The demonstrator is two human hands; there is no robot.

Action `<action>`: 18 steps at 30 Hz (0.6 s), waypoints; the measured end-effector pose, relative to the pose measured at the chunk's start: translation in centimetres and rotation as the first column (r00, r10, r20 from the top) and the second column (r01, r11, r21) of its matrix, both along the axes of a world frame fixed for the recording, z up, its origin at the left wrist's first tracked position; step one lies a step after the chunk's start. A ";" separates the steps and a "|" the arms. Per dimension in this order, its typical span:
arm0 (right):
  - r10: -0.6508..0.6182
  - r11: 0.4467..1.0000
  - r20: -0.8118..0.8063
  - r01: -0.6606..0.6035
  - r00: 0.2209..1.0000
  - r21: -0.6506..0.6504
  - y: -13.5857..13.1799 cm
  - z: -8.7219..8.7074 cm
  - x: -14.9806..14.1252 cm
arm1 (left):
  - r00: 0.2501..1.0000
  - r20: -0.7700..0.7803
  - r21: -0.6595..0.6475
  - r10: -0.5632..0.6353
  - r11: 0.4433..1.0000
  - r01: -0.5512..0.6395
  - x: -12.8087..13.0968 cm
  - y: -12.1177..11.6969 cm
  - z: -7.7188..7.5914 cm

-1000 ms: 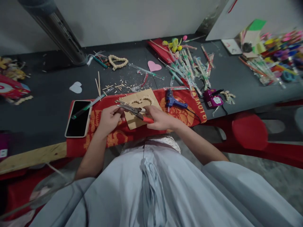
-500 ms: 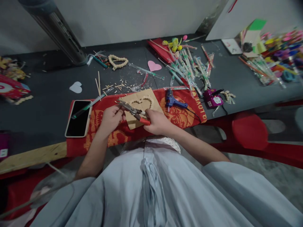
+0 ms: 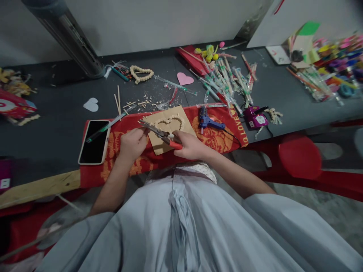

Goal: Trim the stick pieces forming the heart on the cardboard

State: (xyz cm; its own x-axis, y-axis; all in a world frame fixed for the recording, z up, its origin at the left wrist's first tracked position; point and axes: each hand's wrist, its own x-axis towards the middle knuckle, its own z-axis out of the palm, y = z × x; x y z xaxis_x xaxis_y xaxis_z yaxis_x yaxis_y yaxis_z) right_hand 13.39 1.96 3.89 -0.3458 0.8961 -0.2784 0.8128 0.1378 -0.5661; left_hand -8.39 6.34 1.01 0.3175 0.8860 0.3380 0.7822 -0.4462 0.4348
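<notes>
My right hand (image 3: 189,146) is wrapped round the red handles of a pair of pliers (image 3: 160,133), whose metal jaws point to the upper left. Close by the jaws, my left hand (image 3: 134,142) has its fingers curled together; whatever they pinch is hidden. A small pale tip shows at the jaws, too small to name. Under the pliers lies a brown card (image 3: 159,148) bearing a heart outline (image 3: 181,121) of short pale stick pieces. The card rests on a red and orange towel (image 3: 119,132). A blue glue gun (image 3: 211,122) lies to the right of the card.
A phone (image 3: 92,151) lies left, a wrapped stick across it. Cut stick bits (image 3: 144,102), a finished-looking stick heart (image 3: 141,74) and a pink paper heart (image 3: 185,79) lie behind. Wrapped sticks (image 3: 227,81) and a purple device (image 3: 255,117) are at right, beside a red stool (image 3: 300,155).
My left hand has turned slightly and its fingers have curled in more. My right hand and the pliers have shifted a little to the right.
</notes>
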 end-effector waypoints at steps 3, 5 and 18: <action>0.030 0.998 -0.042 -0.028 0.999 0.056 0.2 -0.4 0.2 | 0.994 0.108 -0.035 0.002 0.999 0.001 0.4 -0.1 0.4; 0.068 0.997 -0.077 -0.064 0.995 0.052 0.4 -0.7 0.6 | 0.983 0.183 -0.095 0.004 0.995 0.014 0.7 -0.2 0.7; 0.044 0.995 0.065 -0.049 0.997 0.088 0.2 0.0 0.1 | 0.838 0.521 -0.504 0.163 0.851 0.148 1.0 -0.4 1.0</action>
State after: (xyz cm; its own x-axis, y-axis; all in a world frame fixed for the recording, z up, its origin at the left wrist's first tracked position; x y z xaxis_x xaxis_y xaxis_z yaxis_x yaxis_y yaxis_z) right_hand 13.52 2.21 3.84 -0.3718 0.9018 -0.2203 0.8381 0.2240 -0.4974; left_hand -7.40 5.96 1.96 0.2198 0.9744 -0.0481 0.3604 -0.0353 0.9321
